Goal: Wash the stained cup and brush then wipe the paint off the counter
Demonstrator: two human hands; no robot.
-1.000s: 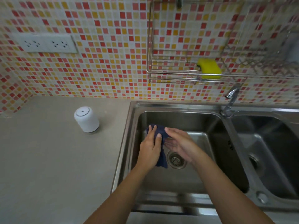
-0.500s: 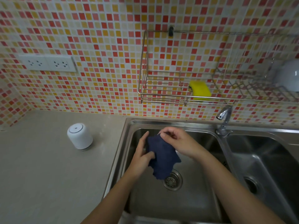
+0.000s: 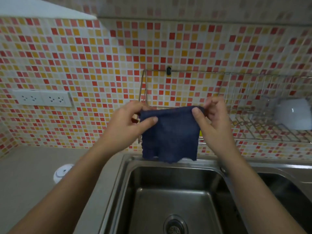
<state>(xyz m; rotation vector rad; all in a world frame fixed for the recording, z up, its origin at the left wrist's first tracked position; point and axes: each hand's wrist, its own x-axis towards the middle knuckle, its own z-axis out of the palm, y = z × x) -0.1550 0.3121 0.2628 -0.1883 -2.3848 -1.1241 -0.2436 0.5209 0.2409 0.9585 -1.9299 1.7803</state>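
Above the sink (image 3: 152, 196), cloth (image 3: 170, 134) hangs below both hands' grip.

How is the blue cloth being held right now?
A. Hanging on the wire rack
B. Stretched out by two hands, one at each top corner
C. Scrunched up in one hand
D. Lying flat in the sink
B: the left hand and right hand each pinch a top corner of the blue cloth, which hangs open above the sink.

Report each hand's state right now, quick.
Left hand: closed, pinching the top left corner of the dark blue woven cloth.
Right hand: closed, fingers pinching the cloth's top right corner.
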